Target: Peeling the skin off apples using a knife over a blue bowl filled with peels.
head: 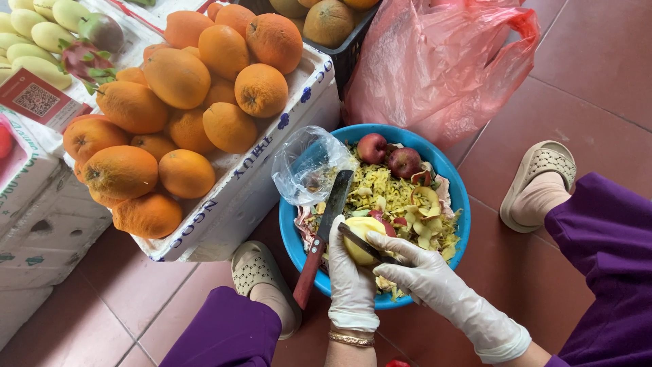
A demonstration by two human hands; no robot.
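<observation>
My left hand (350,275), in a white glove, holds a partly peeled yellow fruit (363,234) over a blue basin (456,187). My right hand (424,272), also gloved, grips a dark-bladed peeler (363,243) laid across the fruit. The basin holds yellow peelings (387,190), two small red fruits (388,155) and a crumpled clear plastic bag (309,163). A red-handled knife (324,234) lies across the basin's left rim, touching neither hand.
A white foam box (261,180) piled with orange mangoes (176,78) stands to the left. A pink plastic bag (441,61) and a dark crate of fruit (329,20) lie behind the basin. My sandalled feet (261,278) rest on red floor tiles (591,81).
</observation>
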